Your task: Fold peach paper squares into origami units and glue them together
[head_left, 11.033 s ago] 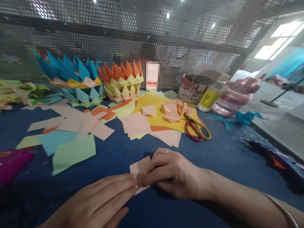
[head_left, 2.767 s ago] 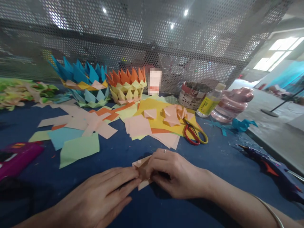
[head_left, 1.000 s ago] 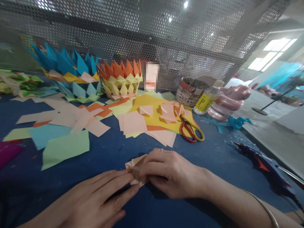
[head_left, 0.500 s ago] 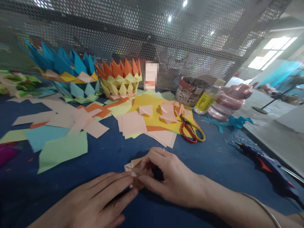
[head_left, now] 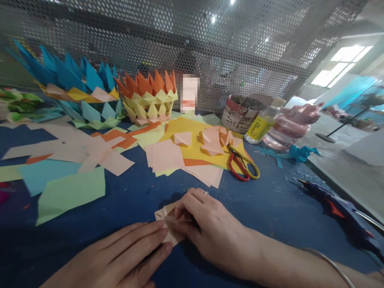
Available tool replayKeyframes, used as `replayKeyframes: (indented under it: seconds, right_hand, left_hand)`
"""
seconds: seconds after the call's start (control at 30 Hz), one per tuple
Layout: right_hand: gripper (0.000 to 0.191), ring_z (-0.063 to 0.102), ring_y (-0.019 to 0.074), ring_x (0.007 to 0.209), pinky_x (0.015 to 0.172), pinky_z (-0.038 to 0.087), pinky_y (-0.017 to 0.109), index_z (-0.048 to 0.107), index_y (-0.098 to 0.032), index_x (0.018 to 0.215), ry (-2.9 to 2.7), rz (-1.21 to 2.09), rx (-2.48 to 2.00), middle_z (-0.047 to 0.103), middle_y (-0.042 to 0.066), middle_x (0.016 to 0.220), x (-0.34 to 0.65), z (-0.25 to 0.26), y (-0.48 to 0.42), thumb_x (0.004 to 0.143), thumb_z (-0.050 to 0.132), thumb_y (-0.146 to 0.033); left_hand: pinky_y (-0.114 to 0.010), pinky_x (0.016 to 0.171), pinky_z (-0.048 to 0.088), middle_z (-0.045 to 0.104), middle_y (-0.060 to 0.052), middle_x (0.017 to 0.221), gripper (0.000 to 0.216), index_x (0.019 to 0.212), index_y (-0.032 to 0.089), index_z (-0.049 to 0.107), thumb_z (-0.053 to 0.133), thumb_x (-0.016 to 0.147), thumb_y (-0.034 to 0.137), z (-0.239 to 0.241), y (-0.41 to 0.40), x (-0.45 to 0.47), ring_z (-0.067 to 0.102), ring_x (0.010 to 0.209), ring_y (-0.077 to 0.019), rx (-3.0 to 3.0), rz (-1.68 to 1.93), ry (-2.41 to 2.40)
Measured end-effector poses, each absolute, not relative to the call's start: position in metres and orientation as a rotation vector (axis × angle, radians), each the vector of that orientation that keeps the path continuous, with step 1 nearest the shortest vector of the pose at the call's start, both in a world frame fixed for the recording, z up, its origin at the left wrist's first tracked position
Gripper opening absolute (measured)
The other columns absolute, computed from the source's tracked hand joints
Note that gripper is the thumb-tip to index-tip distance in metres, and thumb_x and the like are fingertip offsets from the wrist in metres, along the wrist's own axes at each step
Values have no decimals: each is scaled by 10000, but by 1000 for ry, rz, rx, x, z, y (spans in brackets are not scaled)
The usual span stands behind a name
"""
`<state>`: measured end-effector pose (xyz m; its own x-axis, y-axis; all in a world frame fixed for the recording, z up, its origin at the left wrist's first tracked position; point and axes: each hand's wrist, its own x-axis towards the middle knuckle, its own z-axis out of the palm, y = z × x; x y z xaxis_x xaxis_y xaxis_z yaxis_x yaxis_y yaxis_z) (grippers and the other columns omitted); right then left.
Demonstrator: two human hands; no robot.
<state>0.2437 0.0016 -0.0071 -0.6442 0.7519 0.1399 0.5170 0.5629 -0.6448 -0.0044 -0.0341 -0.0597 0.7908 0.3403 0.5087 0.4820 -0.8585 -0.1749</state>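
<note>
- A round basket [head_left: 235, 119] with a newsprint-like pattern is set before the mesh screen [head_left: 216, 60]; its contents are hidden by the wall and the dark inside.
- Beside it, a clear bottle [head_left: 260, 127] with a yellow label is seen leaning slightly, and next to that a pink translucent bottle [head_left: 288, 126]; how full either is cannot be told.
- A folded pink paper [head_left: 171, 232] is held low over the blue tabletop [head_left: 135, 200], between the two hands.
- By the right hand [head_left: 213, 224] the paper is pinched between thumb and bent fingers.
- By the left hand [head_left: 126, 256], palm down, the paper's near-left part is touched with straight fingertips, and the hand is not curled around it.
- One ring and one bangle are worn on the right hand and forearm.
- Two paper crowns are counted: one blue-topped crown [head_left: 64, 74] and one orange-topped crown [head_left: 150, 84].
- One pair of scissors [head_left: 237, 152] is laid partly on the yellow sheet [head_left: 192, 151].
- One glue gun [head_left: 327, 195] is placed at the right.
- The pink squares [head_left: 166, 156] are overlapped and cannot be counted.
</note>
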Motion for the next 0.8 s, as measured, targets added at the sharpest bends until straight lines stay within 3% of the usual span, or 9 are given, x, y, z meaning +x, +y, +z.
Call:
replayKeyframes:
  seconds: [0.17, 0.3, 0.37, 0.53, 0.7, 0.8]
  right_hand:
    - [159, 586, 171, 851, 769, 479, 283, 586, -179, 938, -2439, 728, -979, 638, 46, 945, 244, -9, 2, 958, 569, -23]
    - [143, 617, 163, 865, 789, 511, 269, 619, -177, 960, -2346, 860, -948, 658, 52, 960, 248, -4, 6, 1003, 535, -69]
    - [229, 627, 152, 875, 798, 524, 253, 653, -171, 1004, -2327, 916, -904, 658, 55, 976, 252, -1, 10, 1008, 472, -31]
    - [428, 621, 197, 1028, 902, 546, 319, 700, -165, 1138, -2562, 753, -711, 618, 106, 1139, 262, -1, 24, 859, 479, 73]
    - [277, 621, 195, 1053, 944, 547, 339, 678, -168, 1018, -2643, 633, -637, 625, 113, 1187, 266, 2, 33, 899, 522, 28]
    - [176, 638, 188, 1022, 931, 538, 327, 670, -175, 949, -2639, 619, -642, 670, 93, 1096, 268, 9, 33, 964, 574, -28]
  left_hand:
    - [-223, 1108, 514, 759, 12, 1297, 415, 1269, 224, 694, 546, 895, 122, -61, -36, -9, 720, 1184, -142, -2703, -696, -587]
    - [-215, 1161, 454, 725, 40, 1367, 550, 1368, 274, 653, 500, 877, 80, -65, -39, -8, 681, 1254, -129, -2714, -704, -696]
    - [-212, 1185, 414, 715, 49, 1383, 571, 1377, 288, 653, 481, 868, 92, -66, -39, -5, 670, 1269, -125, -2706, -754, -728]
    - [-216, 1199, 385, 717, 47, 1375, 510, 1340, 278, 674, 458, 904, 123, -58, -38, 0, 659, 1273, -113, -2692, -727, -736]
    - [-223, 1127, 492, 736, 28, 1333, 517, 1399, 289, 637, 456, 948, 111, -54, -41, -3, 691, 1239, -141, -2724, -726, -780]
    - [-227, 1095, 526, 739, 19, 1325, 449, 1362, 280, 656, 439, 991, 147, -55, -42, -3, 707, 1212, -140, -2702, -687, -802]
